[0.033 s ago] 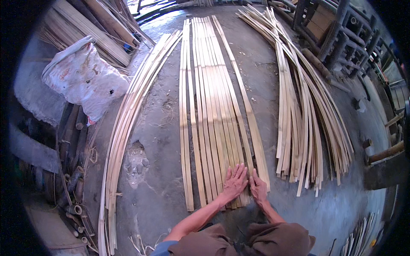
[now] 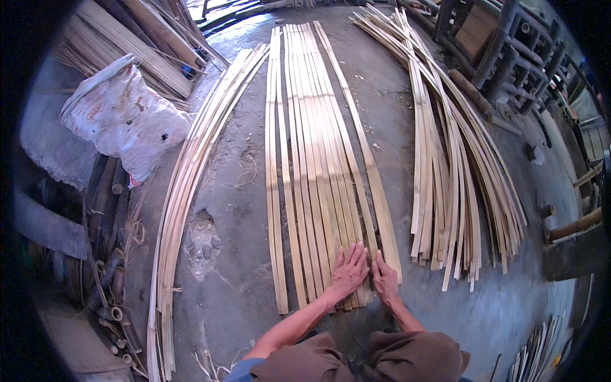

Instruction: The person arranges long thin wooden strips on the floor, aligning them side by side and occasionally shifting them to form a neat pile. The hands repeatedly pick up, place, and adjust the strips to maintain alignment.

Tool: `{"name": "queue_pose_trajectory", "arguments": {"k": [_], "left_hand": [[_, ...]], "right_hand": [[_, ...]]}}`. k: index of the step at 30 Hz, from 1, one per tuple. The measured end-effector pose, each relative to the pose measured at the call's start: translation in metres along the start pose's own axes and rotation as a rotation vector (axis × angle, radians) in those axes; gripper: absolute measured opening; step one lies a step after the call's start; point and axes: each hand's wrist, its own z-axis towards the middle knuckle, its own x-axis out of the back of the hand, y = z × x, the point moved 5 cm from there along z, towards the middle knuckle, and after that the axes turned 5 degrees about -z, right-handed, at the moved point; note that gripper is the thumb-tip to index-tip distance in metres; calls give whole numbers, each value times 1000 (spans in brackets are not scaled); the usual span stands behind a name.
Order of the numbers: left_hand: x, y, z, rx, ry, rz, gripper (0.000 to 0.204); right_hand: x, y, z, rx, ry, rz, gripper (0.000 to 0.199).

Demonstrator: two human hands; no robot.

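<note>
Head view looks down on a row of long, flat, pale yellow bamboo strips [image 2: 312, 165] laid side by side on the grey concrete floor [image 2: 242, 210], running away from the person. Both hands rest flat on the near ends of these strips, close together but not quite touching. The left hand [image 2: 350, 270] lies palm down with fingers spread, its grip released and holding nothing. The right hand [image 2: 385, 280] lies just beside it, also flat and released, pressing on the strips near the outermost slat on that side.

To the left of the row, apart from it, a curved bundle of thin pale bamboo strips [image 2: 184, 191] stretches along the floor. To the right lies a loose fanned heap of bamboo strips [image 2: 452, 165]. A crumpled white woven sack [image 2: 121, 118] sits at the upper left, beside stacked bamboo poles [image 2: 146, 44]. Dark wooden frames [image 2: 509, 44] stand at the upper right.
</note>
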Motion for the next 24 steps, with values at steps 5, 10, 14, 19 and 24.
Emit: {"name": "queue_pose_trajectory", "arguments": {"k": [5,10,14,19,24], "left_hand": [[1,0,1,6,29,-30,64],[1,-5,10,25,15,11,63],[1,-5,12,23,30,8,63],[1,-5,13,27,16,24,62],[0,-6,11,54,21,18,59]], "right_hand": [[-1,3,0,-4,-115,-130,48],[-7,0,10,45,-239,-182,49],[-8,3,11,55,-245,-287,49],[-4,-4,14,-2,-324,-443,48],[-1,-2,15,19,-311,-560,50]]}}
